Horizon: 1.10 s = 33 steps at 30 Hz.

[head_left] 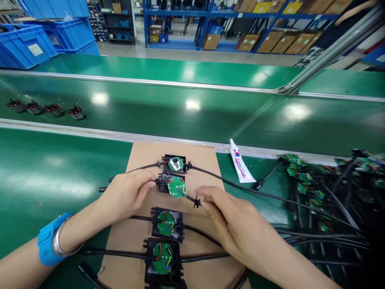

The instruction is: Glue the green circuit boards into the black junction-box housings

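My left hand [132, 192] pinches the black cable at the left side of a black housing [163, 182]. A round green circuit board [177, 187] lies tilted over that housing's right part, with coloured wires running to a black cable. My right hand [222, 212] pinches this cable near its black strain relief [196, 201]. Just behind sits another housing [175, 163] with its board inside. Nearer to me are two more housings, one in the middle [167, 224] and one lower [163, 261], each holding a green board with red, blue and yellow wires.
Under the housings lies a cardboard sheet [138, 158]. A white tube [241, 162] rests right of it. Many boards with black cables are heaped at the right [319, 184]. Several metallic parts [54, 109] stand on the conveyor at the left. Blue bins [25, 46] are at the back left.
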### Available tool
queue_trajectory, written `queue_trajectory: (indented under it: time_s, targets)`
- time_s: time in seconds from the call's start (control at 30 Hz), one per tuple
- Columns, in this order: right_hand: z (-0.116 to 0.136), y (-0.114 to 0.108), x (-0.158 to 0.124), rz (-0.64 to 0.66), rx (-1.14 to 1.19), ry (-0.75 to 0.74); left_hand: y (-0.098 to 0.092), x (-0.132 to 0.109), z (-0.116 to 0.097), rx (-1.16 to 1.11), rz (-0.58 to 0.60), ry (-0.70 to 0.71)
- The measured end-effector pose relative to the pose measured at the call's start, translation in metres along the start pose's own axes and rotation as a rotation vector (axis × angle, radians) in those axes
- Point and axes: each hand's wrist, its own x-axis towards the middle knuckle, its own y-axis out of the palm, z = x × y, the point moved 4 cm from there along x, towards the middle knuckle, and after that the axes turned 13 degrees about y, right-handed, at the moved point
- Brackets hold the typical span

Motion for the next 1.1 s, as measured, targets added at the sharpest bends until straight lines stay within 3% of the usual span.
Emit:
queue_trajectory:
  time_s: [0.13,0.37,0.73,0.93,1.1]
  targets:
    - [0.017,-0.004,0.01,0.036,-0.122,-0.04,0.005,0.009,0.0,0.077,0.065,0.008]
    - [0.004,0.013,0.039,0.145,-0.221,0.011,0.016,0.025,0.003,0.187,0.216,-0.014]
    - [0.01,0.026,0.052,0.258,-0.361,0.013,0.019,0.024,0.01,0.154,0.205,-0.011]
    - [0.01,0.035,0.049,0.21,-0.379,0.013,0.015,0.024,0.015,-0.024,0.163,0.004]
    - [0.014,0.041,0.031,0.177,-0.322,-0.006,0.009,0.021,0.002,-0.069,0.208,-0.006]
